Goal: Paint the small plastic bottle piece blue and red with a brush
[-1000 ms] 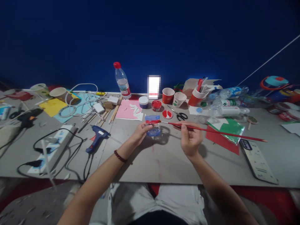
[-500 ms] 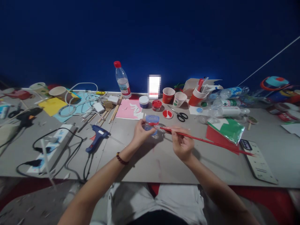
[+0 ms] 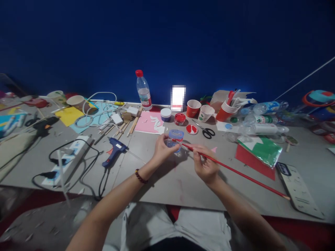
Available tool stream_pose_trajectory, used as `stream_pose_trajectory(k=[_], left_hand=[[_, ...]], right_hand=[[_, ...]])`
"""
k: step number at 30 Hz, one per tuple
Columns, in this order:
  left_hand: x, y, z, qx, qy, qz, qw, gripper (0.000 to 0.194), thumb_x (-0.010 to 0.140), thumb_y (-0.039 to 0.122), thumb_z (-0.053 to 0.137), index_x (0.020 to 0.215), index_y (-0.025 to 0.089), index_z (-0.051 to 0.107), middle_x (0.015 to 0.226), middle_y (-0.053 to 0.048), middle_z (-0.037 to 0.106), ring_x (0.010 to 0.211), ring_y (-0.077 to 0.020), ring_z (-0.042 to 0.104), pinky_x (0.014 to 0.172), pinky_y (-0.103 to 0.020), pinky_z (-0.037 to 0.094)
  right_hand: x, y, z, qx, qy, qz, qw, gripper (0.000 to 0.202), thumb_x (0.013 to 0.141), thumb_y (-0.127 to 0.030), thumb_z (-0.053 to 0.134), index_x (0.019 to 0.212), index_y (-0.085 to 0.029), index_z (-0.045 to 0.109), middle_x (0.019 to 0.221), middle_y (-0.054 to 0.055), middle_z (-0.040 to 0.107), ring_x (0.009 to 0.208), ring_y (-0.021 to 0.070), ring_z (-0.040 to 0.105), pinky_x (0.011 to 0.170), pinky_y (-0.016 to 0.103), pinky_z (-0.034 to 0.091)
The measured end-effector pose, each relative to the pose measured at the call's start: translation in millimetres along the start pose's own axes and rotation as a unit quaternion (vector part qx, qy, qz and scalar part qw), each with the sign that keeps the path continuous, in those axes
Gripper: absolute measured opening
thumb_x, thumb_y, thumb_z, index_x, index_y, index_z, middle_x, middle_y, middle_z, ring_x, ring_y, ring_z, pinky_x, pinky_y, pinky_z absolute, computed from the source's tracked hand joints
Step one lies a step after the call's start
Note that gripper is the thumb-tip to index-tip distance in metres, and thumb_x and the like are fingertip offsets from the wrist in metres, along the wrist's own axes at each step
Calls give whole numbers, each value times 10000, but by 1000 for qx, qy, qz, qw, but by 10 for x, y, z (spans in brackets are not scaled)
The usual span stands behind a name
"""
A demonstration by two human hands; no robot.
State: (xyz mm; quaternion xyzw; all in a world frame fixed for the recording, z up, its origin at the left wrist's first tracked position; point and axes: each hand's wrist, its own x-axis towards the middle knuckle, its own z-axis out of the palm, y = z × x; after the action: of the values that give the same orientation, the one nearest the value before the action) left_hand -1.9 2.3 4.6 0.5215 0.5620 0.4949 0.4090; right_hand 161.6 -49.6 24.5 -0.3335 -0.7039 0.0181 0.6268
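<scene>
My left hand is closed around a clear, blue-tinted plastic piece, which looks like a cut part of a bottle, with a red band of paint on its side. Between the fingers of my right hand is a long red paintbrush. Its tip reaches the plastic piece near my left thumb; whether it touches is hard to make out. Just beyond my hands stands an open jar of red paint, with its red-smeared lid beside it.
Black scissors lie right of the lid. A blue glue gun and a power strip with cables are at left. Paper cups and an upright water bottle stand behind. Plastic bottles and a phone lie at right.
The brush's rear end has swung down toward me, and its handle, blurred before, is now sharp. The whole view has shifted slightly. Both hands keep their holds.
</scene>
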Motion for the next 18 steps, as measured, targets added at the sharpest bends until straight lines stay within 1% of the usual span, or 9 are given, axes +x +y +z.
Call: stream_pose_trajectory(k=[4,8,11,13,15,18], left_hand=[[-8,-20,-3,6,-5,1,1000,377,568,293,874,829,215,613,901,-54,656,946,-247,609,878,-400,472],[-18,-29,-15,0,-18,8,1000,408,579,334,877,864,206,616,949,-74,663,931,-243,609,857,-398,474],[-26,-13,-19,-5,-18,0,1000,400,576,333,884,846,205,618,932,-68,662,899,-232,609,847,-394,474],[-28,-19,-12,-16,-16,-1,1000,422,576,315,888,888,200,627,970,-75,670,924,-233,615,861,-392,475],[-24,-48,0,-20,-26,-6,999,454,590,317,886,945,193,631,1009,-91,676,940,-237,624,858,-390,482],[-7,-117,18,-39,-35,-10,999,437,598,316,886,933,187,637,994,-94,685,906,-230,635,833,-383,492]], right_hand=[[-38,33,-8,4,-4,11,1000,338,872,-2,579,1129,-211,645,1013,100,775,945,219,761,795,364,660],[-90,76,-13,-1,-4,17,1000,336,874,-14,591,1138,-214,650,1025,102,773,945,225,759,795,375,661],[-128,108,-21,-8,3,10,1000,331,871,-20,603,1134,-215,656,1006,94,773,931,222,759,795,369,661],[-159,134,-28,-12,7,13,1000,340,870,-18,607,1140,-218,655,1021,87,769,946,219,757,816,371,657],[-191,160,-34,-4,4,23,1000,337,873,-15,602,1140,-214,654,1034,84,765,963,217,753,833,374,654],[-225,191,-39,6,4,38,999,288,893,-40,591,1115,-211,656,1024,84,762,965,222,752,828,386,656]])
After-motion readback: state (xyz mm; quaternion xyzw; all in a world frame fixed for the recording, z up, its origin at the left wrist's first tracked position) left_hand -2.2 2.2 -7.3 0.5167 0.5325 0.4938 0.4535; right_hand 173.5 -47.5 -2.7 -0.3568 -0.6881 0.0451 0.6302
